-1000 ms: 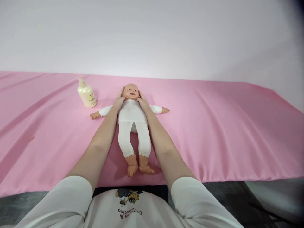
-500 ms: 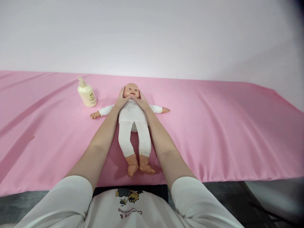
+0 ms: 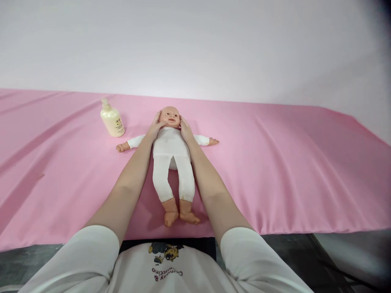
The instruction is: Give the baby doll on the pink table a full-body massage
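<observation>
- Now our left hand [image 3: 155,125] and right hand [image 3: 185,127] cup the baby doll [image 3: 171,150] by its head, fingers spread flat against each cheek.
- We see the doll lying face up mid-sheet, feet near the pink sheet [image 3: 290,171]'s near edge.
- Just left stands a lotion bottle [image 3: 112,120]; rightward the sheet lies bare to its far corner.

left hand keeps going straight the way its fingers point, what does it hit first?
The left hand already lies on the doll's head, fingers pointing up and away. Straight on, it would probably slide along the cheek onto bare pink sheet; the bottle sits off to the side.
</observation>
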The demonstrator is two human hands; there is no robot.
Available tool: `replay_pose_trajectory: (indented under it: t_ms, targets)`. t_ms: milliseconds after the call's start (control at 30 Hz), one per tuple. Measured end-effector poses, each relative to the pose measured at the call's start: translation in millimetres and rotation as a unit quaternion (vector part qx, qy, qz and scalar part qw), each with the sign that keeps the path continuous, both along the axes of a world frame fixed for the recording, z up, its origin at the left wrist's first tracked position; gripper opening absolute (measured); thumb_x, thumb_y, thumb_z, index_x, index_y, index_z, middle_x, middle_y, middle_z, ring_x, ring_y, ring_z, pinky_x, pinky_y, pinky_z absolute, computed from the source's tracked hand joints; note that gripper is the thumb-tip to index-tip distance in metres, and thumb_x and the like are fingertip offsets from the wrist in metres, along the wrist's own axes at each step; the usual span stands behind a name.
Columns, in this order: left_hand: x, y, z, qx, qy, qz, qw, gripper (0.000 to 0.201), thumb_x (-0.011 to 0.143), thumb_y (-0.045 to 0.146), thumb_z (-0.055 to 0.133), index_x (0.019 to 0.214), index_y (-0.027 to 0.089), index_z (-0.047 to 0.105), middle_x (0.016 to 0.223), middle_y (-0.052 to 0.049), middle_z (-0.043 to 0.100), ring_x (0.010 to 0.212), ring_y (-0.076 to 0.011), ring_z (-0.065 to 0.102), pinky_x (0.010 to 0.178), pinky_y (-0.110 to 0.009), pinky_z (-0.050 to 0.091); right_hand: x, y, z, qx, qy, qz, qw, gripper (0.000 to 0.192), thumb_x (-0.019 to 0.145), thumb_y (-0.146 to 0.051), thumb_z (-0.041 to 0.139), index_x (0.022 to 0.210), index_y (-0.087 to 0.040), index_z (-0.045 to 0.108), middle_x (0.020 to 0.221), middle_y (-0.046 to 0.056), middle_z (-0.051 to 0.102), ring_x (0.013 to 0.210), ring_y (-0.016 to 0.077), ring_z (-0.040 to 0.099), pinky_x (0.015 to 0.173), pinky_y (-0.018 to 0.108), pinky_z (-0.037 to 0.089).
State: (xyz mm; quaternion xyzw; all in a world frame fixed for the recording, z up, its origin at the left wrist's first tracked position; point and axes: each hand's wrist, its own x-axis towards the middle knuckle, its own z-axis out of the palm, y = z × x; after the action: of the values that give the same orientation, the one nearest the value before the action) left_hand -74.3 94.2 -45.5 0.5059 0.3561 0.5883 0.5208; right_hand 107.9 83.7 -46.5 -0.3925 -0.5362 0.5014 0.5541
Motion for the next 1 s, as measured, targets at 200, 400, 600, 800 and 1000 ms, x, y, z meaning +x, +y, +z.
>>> replay_pose_trajectory:
  t_ms: [200,400,600,800,1000]
  targets:
    - [-4.2,6.8,-3.5,-0.036,0.000,-0.001,0.999,0.104,0.062,0.015,0.056,0.163,0.021,0.031,0.170,-0.002,0.033,0.159,-0.0311,0.029,0.130,-0.048,0.028,-1.3,1.4,4.5,0.010,-0.029,0.030,0.999,0.075,0.079,-0.028,0.066,0.148,-0.009,0.045,0.158,0.018,0.050,0.142,0.0273,0.056,0.127,0.045,0.040]
    - [2.3,9.0,-6.8,0.015,0.054,-0.007,0.998,0.110,0.064,0.013,0.061,0.167,0.020,0.020,0.174,-0.005,0.024,0.162,-0.0311,0.020,0.133,-0.045,0.023,3.5,-0.1,2.3,0.024,-0.071,0.047,0.996,0.092,0.073,-0.029,0.069,0.157,-0.015,0.035,0.168,0.012,0.036,0.153,0.0284,0.042,0.130,0.048,0.034]
    - [-0.4,2.3,3.3,-0.051,0.014,0.041,0.998,0.082,0.080,0.016,0.050,0.161,0.018,0.037,0.166,-0.004,0.042,0.155,-0.0263,0.039,0.126,-0.042,0.038,0.1,4.8,2.2,0.010,-0.055,0.035,0.998,0.079,0.083,-0.037,0.061,0.155,-0.015,0.040,0.164,0.009,0.045,0.149,0.0256,0.048,0.130,0.045,0.035]
    - [-0.3,1.7,3.5,-0.034,0.038,0.063,0.997,0.065,0.094,0.027,0.050,0.157,0.013,0.043,0.167,-0.007,0.040,0.155,-0.0262,0.037,0.127,-0.038,0.035,0.8,4.0,1.9,0.010,-0.045,0.022,0.999,0.072,0.096,-0.059,0.051,0.152,-0.015,0.043,0.165,0.009,0.044,0.149,0.0231,0.048,0.127,0.042,0.038]
    - [-0.2,2.1,-3.3,0.042,0.175,0.073,0.981,0.090,0.084,0.045,0.076,0.161,0.022,0.036,0.175,-0.009,0.020,0.164,-0.0260,0.013,0.134,-0.036,0.011,-0.2,-0.8,6.6,0.015,-0.094,0.003,0.995,0.103,0.079,-0.062,0.076,0.160,-0.015,0.034,0.168,0.013,0.037,0.154,0.0272,0.041,0.130,0.043,0.033]
